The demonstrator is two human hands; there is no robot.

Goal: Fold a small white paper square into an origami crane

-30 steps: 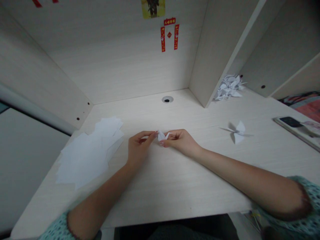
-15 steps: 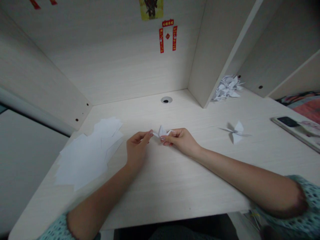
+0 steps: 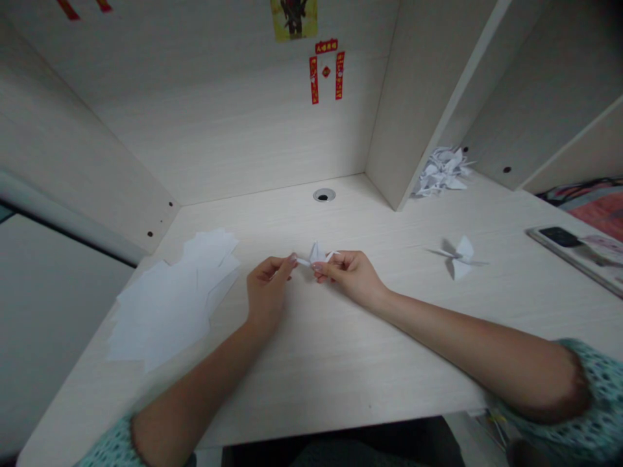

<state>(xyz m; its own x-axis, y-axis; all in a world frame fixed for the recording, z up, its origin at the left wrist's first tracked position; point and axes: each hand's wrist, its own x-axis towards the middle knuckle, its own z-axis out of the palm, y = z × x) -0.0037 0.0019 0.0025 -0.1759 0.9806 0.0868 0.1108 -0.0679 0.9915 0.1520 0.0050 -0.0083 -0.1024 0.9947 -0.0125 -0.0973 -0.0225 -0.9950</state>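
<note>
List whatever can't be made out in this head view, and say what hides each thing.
- Small folded paper piece: its lower folds are covered by the fingertips of the left hand and right hand.
- Pile of folded paper shapes: too small to count; the shelf divider hides part.
- Red wall stickers: writing too small to read.
- Phone: it lies on something blurred near the right edge.
- Yellow picture: cut off by the top edge.

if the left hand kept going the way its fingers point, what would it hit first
The left hand points right, toward the small folded paper piece it already pinches. Just beyond that it would probably meet the right hand, which holds the other end.
</note>
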